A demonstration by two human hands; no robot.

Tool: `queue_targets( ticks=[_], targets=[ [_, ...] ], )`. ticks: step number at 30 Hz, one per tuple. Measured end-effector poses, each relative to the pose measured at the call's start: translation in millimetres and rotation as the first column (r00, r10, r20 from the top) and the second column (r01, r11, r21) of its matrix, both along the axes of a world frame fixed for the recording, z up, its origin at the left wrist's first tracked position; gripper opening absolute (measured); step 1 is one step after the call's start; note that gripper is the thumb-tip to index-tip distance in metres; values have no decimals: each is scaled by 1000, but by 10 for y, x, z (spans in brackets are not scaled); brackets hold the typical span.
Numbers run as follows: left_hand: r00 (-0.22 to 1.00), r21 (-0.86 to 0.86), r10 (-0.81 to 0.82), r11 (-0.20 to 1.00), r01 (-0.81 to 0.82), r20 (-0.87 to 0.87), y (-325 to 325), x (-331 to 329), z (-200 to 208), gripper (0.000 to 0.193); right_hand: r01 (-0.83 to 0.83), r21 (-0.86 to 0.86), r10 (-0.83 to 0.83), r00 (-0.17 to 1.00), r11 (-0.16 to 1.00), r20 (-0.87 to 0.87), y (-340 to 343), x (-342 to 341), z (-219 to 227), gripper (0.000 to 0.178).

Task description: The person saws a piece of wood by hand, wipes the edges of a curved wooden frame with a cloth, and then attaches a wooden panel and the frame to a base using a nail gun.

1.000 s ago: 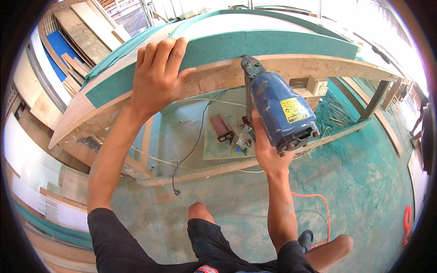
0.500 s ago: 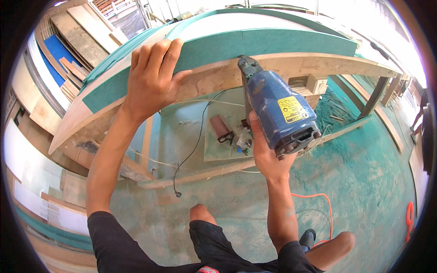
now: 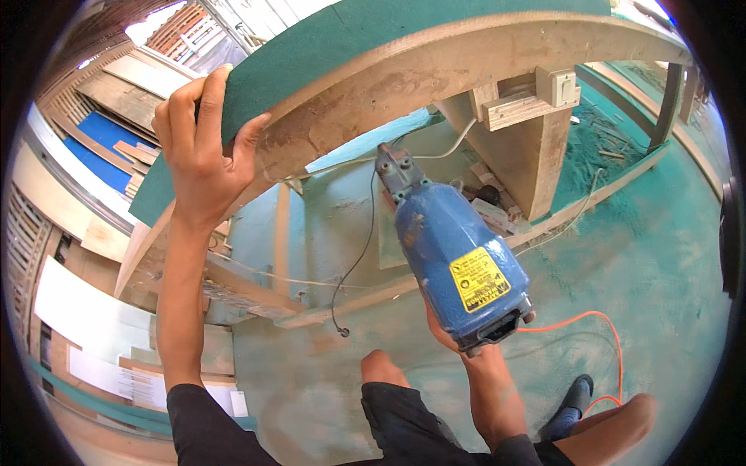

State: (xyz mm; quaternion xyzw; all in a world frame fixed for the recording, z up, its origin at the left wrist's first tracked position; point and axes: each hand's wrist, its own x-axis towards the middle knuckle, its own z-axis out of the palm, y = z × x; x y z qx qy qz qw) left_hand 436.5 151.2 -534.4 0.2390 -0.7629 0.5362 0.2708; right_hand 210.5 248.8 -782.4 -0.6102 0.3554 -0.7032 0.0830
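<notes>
My left hand (image 3: pixel 203 155) is closed over the edge of a green-faced board (image 3: pixel 326 46), fingers on top and thumb against its face. The board stands along the curved rim of a wooden worktable (image 3: pixel 404 81). In my right hand (image 3: pixel 447 326) is a blue nail gun (image 3: pixel 458 256) with a yellow label; its body hides most of my fingers. The gun's dark nose (image 3: pixel 395 167) points away from me, below the table rim and apart from the board.
An orange hose (image 3: pixel 598 317) curves across the dusty green floor at right. A black cord with a plug (image 3: pixel 343 332) hangs under the table. Sheets and planks (image 3: pixel 116 101) are stacked at left. A switch box (image 3: pixel 556 85) is fixed to the table frame.
The nail gun has moved down from the board's lower edge, toward me. My left hand still holds the board. The view has shifted, so the table looks nearer.
</notes>
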Motion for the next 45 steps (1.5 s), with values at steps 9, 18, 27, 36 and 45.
queue_targets(
  ticks=[9, 18, 27, 36, 45],
  targets=[
    [1000, -1, -21, 1000, 21, -1, 18, -32, 27, 61, -72, 61, 52, 959, 996, 279, -100, -130, 604, 26],
    [999, 56, 17, 998, -14, -39, -25, 72, 23, 62, -20, -100, 39, 981, 995, 192, -283, -14, 1462, 24],
    [1000, 61, -9, 998, 10, -20, -35, 60, 45, 67, 51, -178, -60, 997, 983, -45, -331, -6, 1468, 56],
    [999, 92, -2, 996, 6, -39, 6, 26, 53, 68, 14, -86, -17, 1000, 996, -27, -206, -11, 1583, 62],
    [999, 54, -10, 998, 13, -41, 28, 13, 72, 60, -36, -43, 35, 999, 998, -39, -218, 10, 1552, 64]
  ],
)
